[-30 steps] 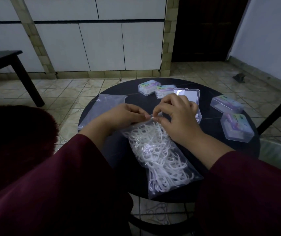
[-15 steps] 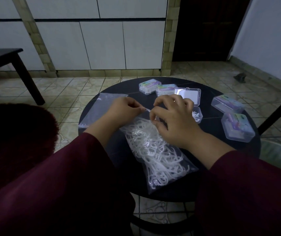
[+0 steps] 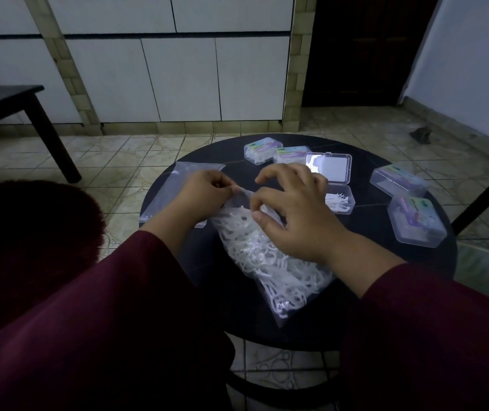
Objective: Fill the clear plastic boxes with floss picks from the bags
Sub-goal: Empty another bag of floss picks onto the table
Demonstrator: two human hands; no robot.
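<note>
A clear bag of white floss picks (image 3: 270, 265) lies on the round black table (image 3: 364, 271), its mouth pointing away from me. My left hand (image 3: 204, 194) pinches the left lip of the bag's mouth. My right hand (image 3: 293, 209) pinches the right lip with thumb and forefinger, the other fingers raised and curled. Behind my right hand stands an open clear plastic box (image 3: 336, 185), lid up, with a few floss picks in its base.
An empty clear bag (image 3: 175, 191) lies at the table's left edge. Two closed labelled boxes (image 3: 262, 150) sit at the back, two more (image 3: 415, 222) at the right. A dark side table (image 3: 14, 114) stands on the tiled floor to the left.
Both hands have drawn apart at the bag's mouth, spreading it wider. The bag has shifted slightly away from me and the open box's base has come into view.
</note>
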